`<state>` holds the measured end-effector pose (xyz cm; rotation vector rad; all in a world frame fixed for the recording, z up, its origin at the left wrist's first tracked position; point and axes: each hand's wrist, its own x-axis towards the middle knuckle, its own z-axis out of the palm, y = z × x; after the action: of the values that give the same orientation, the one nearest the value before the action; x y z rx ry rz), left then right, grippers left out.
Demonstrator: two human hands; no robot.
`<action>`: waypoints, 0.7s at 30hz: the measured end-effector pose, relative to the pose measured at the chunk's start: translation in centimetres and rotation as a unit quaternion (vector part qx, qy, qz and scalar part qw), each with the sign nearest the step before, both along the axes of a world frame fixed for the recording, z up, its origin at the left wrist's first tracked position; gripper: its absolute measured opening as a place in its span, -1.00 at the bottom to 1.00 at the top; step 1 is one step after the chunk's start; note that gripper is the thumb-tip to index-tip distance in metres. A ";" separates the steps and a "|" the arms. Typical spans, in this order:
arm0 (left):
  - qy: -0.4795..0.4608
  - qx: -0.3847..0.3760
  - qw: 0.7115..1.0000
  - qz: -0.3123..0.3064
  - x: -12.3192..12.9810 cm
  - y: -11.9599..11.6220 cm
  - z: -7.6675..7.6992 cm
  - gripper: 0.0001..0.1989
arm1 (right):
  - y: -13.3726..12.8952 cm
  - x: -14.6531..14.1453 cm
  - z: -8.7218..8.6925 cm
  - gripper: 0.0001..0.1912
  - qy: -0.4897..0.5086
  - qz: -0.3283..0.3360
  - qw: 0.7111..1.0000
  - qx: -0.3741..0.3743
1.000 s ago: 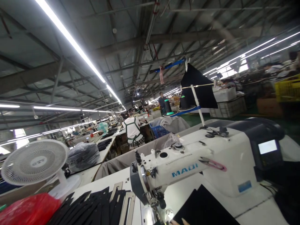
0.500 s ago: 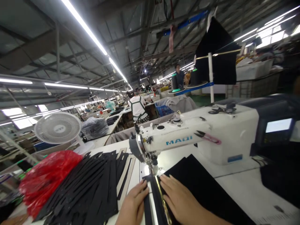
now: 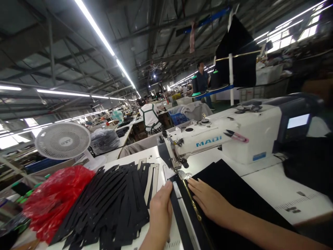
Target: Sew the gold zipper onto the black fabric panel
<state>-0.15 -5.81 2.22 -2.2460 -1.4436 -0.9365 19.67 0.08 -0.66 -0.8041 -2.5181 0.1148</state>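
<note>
A black fabric piece (image 3: pixel 179 211) lies under the head of a white sewing machine (image 3: pixel 208 140). Along it run a gold-toothed zipper (image 3: pixel 191 198) and a pale, shiny strip (image 3: pixel 185 213). My left hand (image 3: pixel 160 210) grips the piece's left edge, fingers curled and close together. Flat on the fabric right of the zipper rests my right hand (image 3: pixel 208 198), its fingers stretched toward the needle area. A larger black panel (image 3: pixel 234 187) reaches out from beneath my right hand and forearm. The needle tip itself is too small to make out.
Left of the machine lies a pile of black strips (image 3: pixel 109 205), with a red plastic bag (image 3: pixel 58 201) beside it. A white fan (image 3: pixel 63 140) stands behind. Pink-handled thread snips (image 3: pixel 236 136) rest on the machine arm. Co-workers (image 3: pixel 150 116) are farther back.
The view has shifted. My left hand has turned more on its side and closed at the fabric edge. My right hand stays flat beside the zipper, with more forearm showing.
</note>
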 end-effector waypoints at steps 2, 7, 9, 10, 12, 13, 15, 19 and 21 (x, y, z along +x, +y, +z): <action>0.047 0.043 0.998 -0.023 0.6 0.6 -0.8 -0.59 | 0.3 -0.3 -0.5 -0.57 0.004 0.003 1.000 0.007; 0.140 0.001 0.989 -0.037 1.7 3.1 -2.9 -0.66 | 1.0 0.0 0.1 -0.57 0.003 0.014 1.000 -0.013; 0.146 -0.012 0.988 -0.047 1.5 3.7 -2.9 -0.67 | 1.1 0.1 0.5 -0.56 0.000 0.017 1.000 -0.015; 0.147 -0.009 0.988 -0.053 1.3 3.9 -2.9 -0.67 | 1.2 0.2 0.6 -0.56 0.000 0.019 1.000 -0.013; 0.134 0.007 0.989 -0.058 1.1 4.3 -3.1 -0.67 | 1.3 0.2 0.6 -0.55 0.007 0.021 1.000 -0.007; 0.116 0.022 0.992 -0.053 1.1 4.4 -3.3 -0.67 | 1.4 0.1 0.4 -0.54 0.013 0.021 1.000 -0.004; 0.071 0.062 0.995 -0.041 1.2 4.8 -3.9 -0.65 | 1.6 0.1 -0.2 -0.52 0.021 0.019 1.000 0.005; 0.062 0.092 0.993 -0.050 1.2 5.4 -4.2 -0.60 | 1.9 -0.1 -1.2 -0.50 0.013 0.009 0.998 0.059; 0.119 0.066 0.988 -0.073 0.7 5.5 -3.6 -0.61 | 2.1 -0.3 -1.3 -0.49 0.006 -0.001 0.995 0.100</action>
<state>0.58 -0.29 -1.37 -2.2987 -1.0951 -0.7511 19.41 2.19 -1.99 -0.7232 -2.4697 -0.1315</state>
